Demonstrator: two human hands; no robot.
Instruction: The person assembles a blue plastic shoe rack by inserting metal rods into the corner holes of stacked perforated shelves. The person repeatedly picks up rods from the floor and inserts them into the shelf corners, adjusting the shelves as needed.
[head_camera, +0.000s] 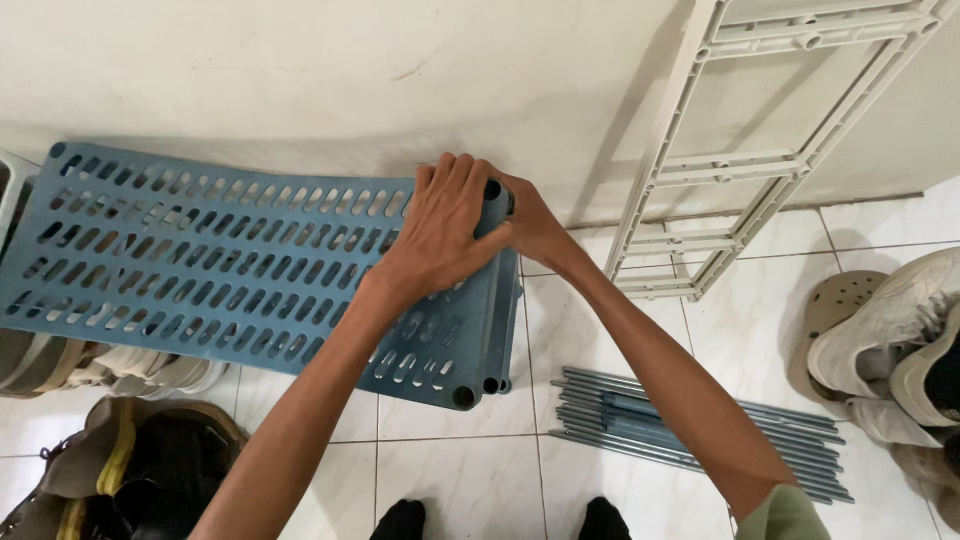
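With the blue shelf (200, 265) lying across the centre-left, both the left hand (440, 230) and right hand (530, 225) clamp its far right corner; it looks best to press squarely over that corner socket, keeping the panel level.

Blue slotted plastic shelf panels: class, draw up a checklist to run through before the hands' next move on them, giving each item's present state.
1. Both hands on the far right corner of the blue slotted plastic shelf panels: ok; left hand lies on top, right hand grips from the wall side.
2. Panels stacked flush: ok at the near right corner, where the edges line up.
3. Corner socket under the hands clear: cannot tell, the hands cover it.
4. Bundle of grey metal tubes close by: ok, on the tiled floor to the right.
5. White plastic frame propped steadily: cannot tell; it leans on the wall.
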